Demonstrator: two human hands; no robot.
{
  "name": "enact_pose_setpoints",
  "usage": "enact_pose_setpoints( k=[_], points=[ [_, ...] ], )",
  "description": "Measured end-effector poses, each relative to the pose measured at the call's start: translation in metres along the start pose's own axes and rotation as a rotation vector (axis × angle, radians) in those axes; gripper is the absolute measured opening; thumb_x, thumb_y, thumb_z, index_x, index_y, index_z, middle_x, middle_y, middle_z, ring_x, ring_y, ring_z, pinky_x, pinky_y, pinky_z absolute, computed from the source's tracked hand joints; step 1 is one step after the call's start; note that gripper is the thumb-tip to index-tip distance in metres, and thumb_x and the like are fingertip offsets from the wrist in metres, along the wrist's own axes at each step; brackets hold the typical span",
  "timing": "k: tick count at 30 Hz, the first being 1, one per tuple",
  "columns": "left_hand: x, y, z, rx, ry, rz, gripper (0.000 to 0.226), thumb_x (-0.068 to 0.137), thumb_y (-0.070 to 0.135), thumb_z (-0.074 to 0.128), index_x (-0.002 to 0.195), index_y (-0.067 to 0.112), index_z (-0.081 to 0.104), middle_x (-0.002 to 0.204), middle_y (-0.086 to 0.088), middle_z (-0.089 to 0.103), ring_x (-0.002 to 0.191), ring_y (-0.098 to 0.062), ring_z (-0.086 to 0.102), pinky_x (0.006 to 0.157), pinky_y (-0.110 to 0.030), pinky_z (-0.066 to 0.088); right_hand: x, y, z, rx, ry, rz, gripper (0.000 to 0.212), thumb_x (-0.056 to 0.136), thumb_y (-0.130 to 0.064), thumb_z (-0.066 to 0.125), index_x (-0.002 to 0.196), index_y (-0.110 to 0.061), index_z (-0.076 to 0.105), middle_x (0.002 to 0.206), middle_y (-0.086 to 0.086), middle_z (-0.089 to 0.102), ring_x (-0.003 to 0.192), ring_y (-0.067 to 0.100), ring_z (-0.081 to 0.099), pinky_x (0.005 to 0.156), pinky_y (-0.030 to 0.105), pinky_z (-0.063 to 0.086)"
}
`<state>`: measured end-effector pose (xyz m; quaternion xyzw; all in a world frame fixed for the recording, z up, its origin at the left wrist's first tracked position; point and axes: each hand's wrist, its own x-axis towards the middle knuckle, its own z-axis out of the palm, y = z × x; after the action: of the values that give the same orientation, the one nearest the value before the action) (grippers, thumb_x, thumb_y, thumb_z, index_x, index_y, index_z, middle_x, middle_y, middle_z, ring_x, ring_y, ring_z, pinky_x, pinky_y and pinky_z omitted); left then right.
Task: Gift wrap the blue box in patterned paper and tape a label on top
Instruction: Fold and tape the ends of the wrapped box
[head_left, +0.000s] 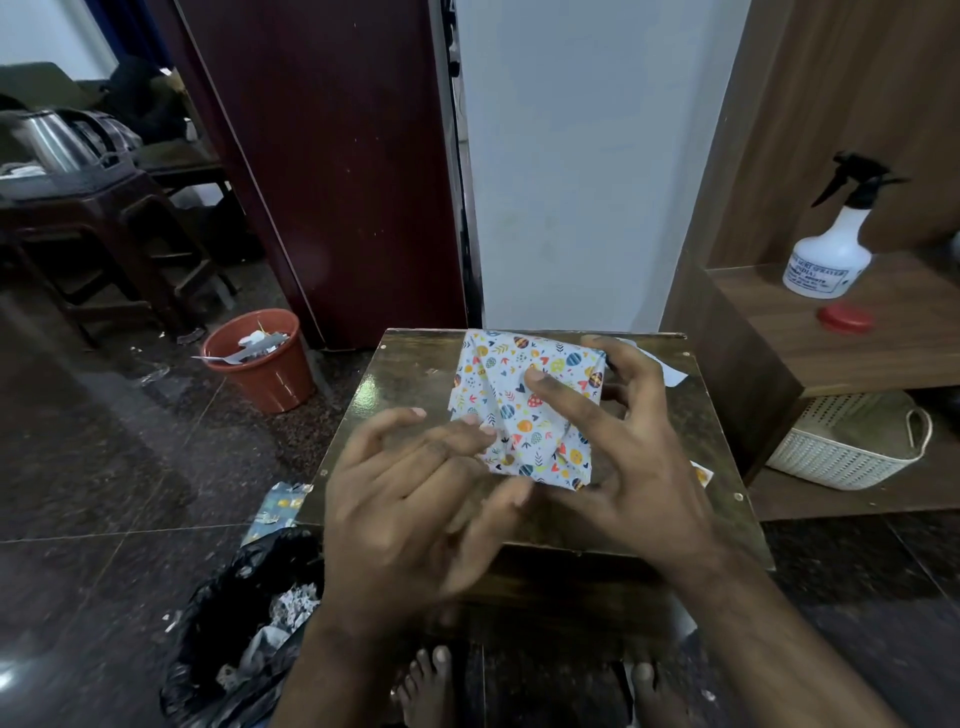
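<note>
Wrapped box (524, 410) in patterned paper sits on the small wooden table (395, 384), between both hands. Left hand (415, 499): fingers spread, relaxed, fingertips touching the paper's near-left edge. Right hand (623, 457): fingers spread, index fingertip resting on the top face, thumb just beside the near corner. Nothing pinched.

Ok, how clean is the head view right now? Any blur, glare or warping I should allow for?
Head view: dim indoor light; the left hand is motion-blurred, the right hand slightly so; the wrapped box reads sharp; a small glare patch on the table top's left edge; wide-angle bending tilts the door frame and wall lines.
</note>
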<state>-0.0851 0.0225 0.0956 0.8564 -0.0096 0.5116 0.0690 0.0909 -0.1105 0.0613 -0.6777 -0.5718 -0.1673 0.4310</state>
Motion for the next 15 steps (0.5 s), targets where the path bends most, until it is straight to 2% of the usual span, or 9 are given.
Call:
enact_pose_setpoints(
  k=[3, 5, 6, 8, 10, 11, 12, 13, 15],
  points=[
    [0.004, 0.007, 0.004, -0.136, 0.179, -0.28, 0.033, 0.101, 0.023, 0.059, 0.08, 0.005, 0.076, 0.1, 0.0, 0.078, 0.099, -0.012, 0.075, 0.089, -0.053, 0.05, -0.001, 0.0, 0.0, -0.019, -0.01, 0.005, 0.086, 0.077, -0.038, 0.089, 0.151, -0.04, 0.045, 0.153, 0.009, 0.024, 0.144, 0.028, 0.038, 0.107, 0.042, 0.05],
    [0.005, 0.0, 0.011, -0.291, 0.246, -0.513, 0.023, 0.1, 0.022, 0.061, 0.102, 0.003, 0.075, 0.116, -0.006, 0.075, 0.117, -0.018, 0.069, 0.098, -0.057, 0.05, -0.001, -0.001, -0.001, -0.017, -0.014, 0.011, 0.087, 0.076, -0.04, 0.091, 0.151, -0.039, 0.045, 0.153, 0.009, 0.025, 0.142, 0.028, 0.039, 0.107, 0.043, 0.051],
    [0.006, -0.004, 0.013, -0.397, 0.196, -0.601, 0.028, 0.1, 0.025, 0.063, 0.119, 0.006, 0.071, 0.131, -0.006, 0.069, 0.129, -0.021, 0.062, 0.106, -0.058, 0.047, -0.001, -0.002, -0.001, -0.019, -0.017, 0.01, 0.087, 0.076, -0.042, 0.09, 0.151, -0.038, 0.046, 0.152, 0.01, 0.026, 0.142, 0.028, 0.04, 0.106, 0.043, 0.051],
    [0.007, -0.005, 0.015, -0.623, -0.015, -0.687, 0.058, 0.098, 0.029, 0.068, 0.152, 0.017, 0.049, 0.155, 0.006, 0.051, 0.147, -0.019, 0.045, 0.118, -0.052, 0.041, 0.0, -0.005, 0.0, -0.033, -0.035, 0.001, 0.087, 0.077, -0.045, 0.089, 0.151, -0.038, 0.044, 0.151, 0.013, 0.029, 0.14, 0.029, 0.042, 0.104, 0.044, 0.053],
    [0.007, 0.001, 0.014, -0.755, -0.192, -0.69, 0.08, 0.096, 0.013, 0.071, 0.161, 0.015, 0.025, 0.152, 0.034, 0.045, 0.144, 0.003, 0.042, 0.113, -0.025, 0.044, 0.001, -0.008, 0.002, -0.052, -0.049, -0.02, 0.086, 0.079, -0.048, 0.085, 0.153, -0.038, 0.041, 0.15, 0.016, 0.032, 0.138, 0.029, 0.044, 0.102, 0.045, 0.053],
    [0.005, 0.002, 0.014, -0.764, -0.223, -0.692, 0.083, 0.093, 0.003, 0.068, 0.16, 0.012, 0.019, 0.144, 0.046, 0.044, 0.138, 0.015, 0.043, 0.105, -0.012, 0.044, 0.001, -0.009, 0.003, -0.06, -0.054, -0.029, 0.085, 0.08, -0.049, 0.084, 0.153, -0.038, 0.04, 0.15, 0.016, 0.033, 0.137, 0.028, 0.044, 0.102, 0.044, 0.053],
    [0.004, 0.003, 0.015, -0.786, -0.223, -0.707, 0.084, 0.091, -0.002, 0.065, 0.159, 0.01, 0.018, 0.139, 0.051, 0.045, 0.133, 0.019, 0.045, 0.1, -0.006, 0.044, 0.001, -0.01, 0.004, -0.063, -0.058, -0.037, 0.085, 0.081, -0.049, 0.083, 0.153, -0.038, 0.04, 0.15, 0.017, 0.033, 0.138, 0.026, 0.043, 0.103, 0.043, 0.053],
    [0.002, 0.003, 0.016, -0.82, -0.21, -0.723, 0.085, 0.091, -0.003, 0.065, 0.16, 0.011, 0.018, 0.139, 0.047, 0.048, 0.132, 0.016, 0.048, 0.098, -0.007, 0.046, 0.002, -0.011, 0.004, -0.063, -0.062, -0.045, 0.084, 0.081, -0.048, 0.083, 0.153, -0.038, 0.04, 0.151, 0.017, 0.033, 0.138, 0.025, 0.042, 0.104, 0.042, 0.052],
    [-0.002, -0.003, 0.018, -0.879, -0.182, -0.773, 0.086, 0.093, 0.002, 0.07, 0.161, 0.017, 0.02, 0.144, 0.029, 0.056, 0.133, 0.001, 0.056, 0.098, -0.016, 0.051, 0.002, -0.013, 0.005, -0.061, -0.071, -0.062, 0.082, 0.083, -0.048, 0.083, 0.152, -0.038, 0.04, 0.152, 0.016, 0.033, 0.139, 0.022, 0.041, 0.106, 0.04, 0.051]
  ],
)
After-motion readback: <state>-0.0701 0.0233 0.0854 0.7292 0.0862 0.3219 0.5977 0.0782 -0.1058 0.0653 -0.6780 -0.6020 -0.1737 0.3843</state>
